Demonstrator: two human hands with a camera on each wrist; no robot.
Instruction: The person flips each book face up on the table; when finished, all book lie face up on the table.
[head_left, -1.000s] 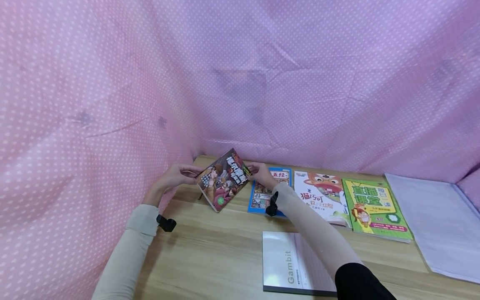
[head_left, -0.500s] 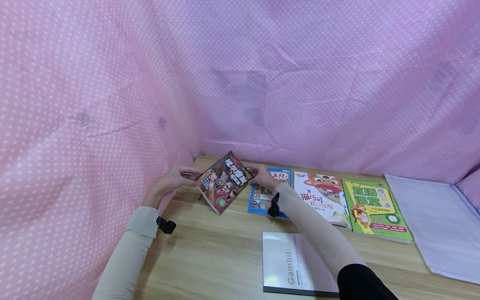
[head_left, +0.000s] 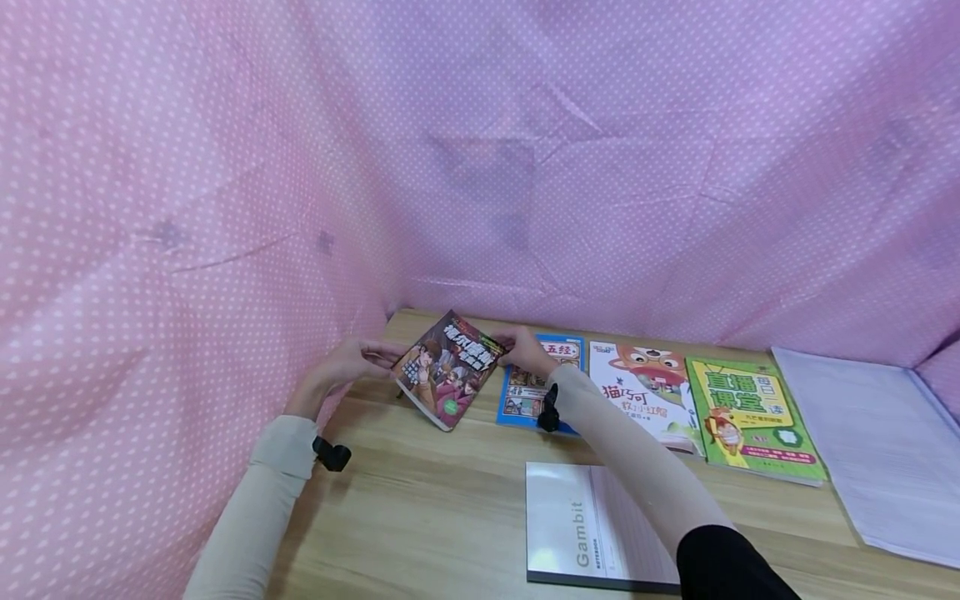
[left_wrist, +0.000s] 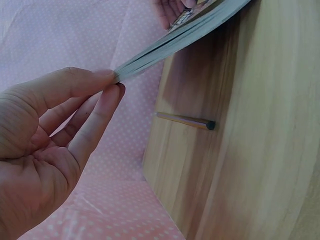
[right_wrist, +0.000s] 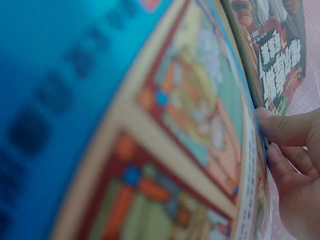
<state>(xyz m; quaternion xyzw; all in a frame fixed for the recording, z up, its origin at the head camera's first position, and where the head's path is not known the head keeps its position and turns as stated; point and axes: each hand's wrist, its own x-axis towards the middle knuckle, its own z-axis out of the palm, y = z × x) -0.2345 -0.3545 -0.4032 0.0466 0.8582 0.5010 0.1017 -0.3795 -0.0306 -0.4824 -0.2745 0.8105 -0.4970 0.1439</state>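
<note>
A dark-covered book (head_left: 453, 368) with cartoon figures and white title characters is held turned at an angle above the table's back left part. At its left corner, my left hand (head_left: 348, 367) pinches it; in the left wrist view the thumb and fingers meet on the page edges (left_wrist: 185, 40). On the opposite corner, my right hand (head_left: 525, 350) pinches the cover's edge between thumb and fingers. Below the raised book a thin pencil-like stick (left_wrist: 185, 120) with a dark end lies on the wood. A blue book (head_left: 521, 407) lies partly under my right hand and wrist.
Right of the blue book lie a white book (head_left: 637, 392) with a red-orange cartoon animal and a green book (head_left: 750, 417). A Gambit notebook (head_left: 562, 525) is nearer me, under my right forearm. A whitish sheet (head_left: 870, 450) covers the right side. Pink dotted cloth (head_left: 480, 167) hangs behind and left.
The dark book has tipped lower, its top corner dropping down and left, while both hands keep hold of it. The other books have not moved.
</note>
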